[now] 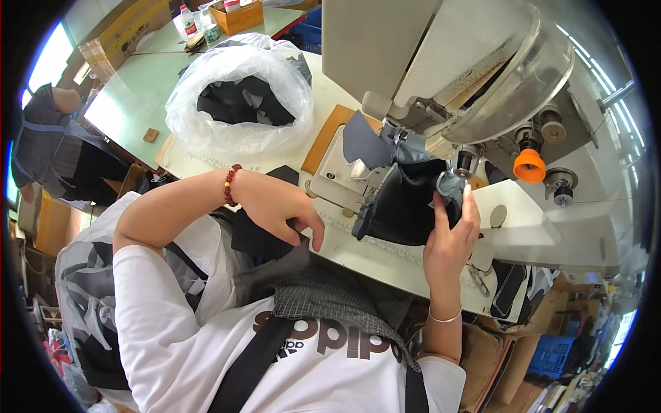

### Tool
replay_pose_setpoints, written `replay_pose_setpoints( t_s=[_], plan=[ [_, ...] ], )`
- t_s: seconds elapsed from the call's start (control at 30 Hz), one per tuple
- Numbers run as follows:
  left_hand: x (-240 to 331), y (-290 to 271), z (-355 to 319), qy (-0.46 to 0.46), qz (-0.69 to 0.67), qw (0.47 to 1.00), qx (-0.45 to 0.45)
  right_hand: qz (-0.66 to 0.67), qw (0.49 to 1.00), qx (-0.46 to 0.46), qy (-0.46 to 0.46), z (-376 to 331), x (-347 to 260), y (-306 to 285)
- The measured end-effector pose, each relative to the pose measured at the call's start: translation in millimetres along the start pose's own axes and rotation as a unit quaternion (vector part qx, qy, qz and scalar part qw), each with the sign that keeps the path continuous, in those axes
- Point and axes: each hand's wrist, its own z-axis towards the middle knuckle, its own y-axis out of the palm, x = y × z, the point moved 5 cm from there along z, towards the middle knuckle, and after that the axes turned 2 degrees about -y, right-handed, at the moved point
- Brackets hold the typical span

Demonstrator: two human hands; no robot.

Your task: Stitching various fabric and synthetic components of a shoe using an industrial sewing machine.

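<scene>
My right hand (pixel 451 241) grips the edge of a black and grey fabric piece (pixel 403 206), which curves open like a pouch beside the sewing machine's (pixel 406 113) needle area. Its fingers press the grey rim just under the machine head. A flat grey-blue fabric flap (pixel 368 141) stands up left of the needle area. My left hand (pixel 275 210), wearing a red bead bracelet, hovers over the table's front edge with bent fingers, thumb and index tips apart. Beneath it are a black cloth piece (pixel 258 237) and a motion-blurred dark grey piece (pixel 286 265).
A white plastic bag (pixel 186 127) of dark cut pieces stands on the table behind my left hand. Another bag (pixel 86 275) of pieces sits at my left side. Small scissors (pixel 478 281) lie at the table's right edge. A person (pixel 65 148) stands at far left.
</scene>
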Motion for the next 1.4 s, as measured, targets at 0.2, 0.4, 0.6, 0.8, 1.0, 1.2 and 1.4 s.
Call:
replay_pose_setpoints(
  t_s=[0.2,0.4,0.6,0.8,1.0,1.2,1.4],
  plan=[
    [1.1,14.1,-7.2,-0.013,0.026,0.998,-0.057,-0.014,0.999,-0.01,0.042,-10.1,1.7,7.2],
    [-15.9,21.2,-9.7,-0.08,0.018,0.997,-0.012,0.02,0.955,0.243,-0.166,-19.0,-65.7,-46.3],
    [0.0,36.8,9.5,0.008,-0.028,0.996,0.09,0.346,0.912,-0.119,-0.184,-4.6,-136.9,-23.3],
    [-2.5,35.0,-13.2,-0.083,-0.001,0.995,0.051,0.382,0.909,-0.116,-0.118,-10.1,-124.3,25.0],
    [-20.3,-26.3,-45.9,-0.222,0.282,0.905,0.228,0.451,0.886,-0.1,-0.045,-27.3,-69.7,16.7],
    [-40.8,-61.7,-8.9,-0.073,0.477,0.807,0.341,0.523,0.846,-0.101,-0.036,-35.0,-52.3,-0.3],
    [3.9,-0.7,31.7,0.131,0.434,0.776,0.438,0.516,0.844,-0.122,-0.082,-39.3,-56.1,-3.5]
  ],
)
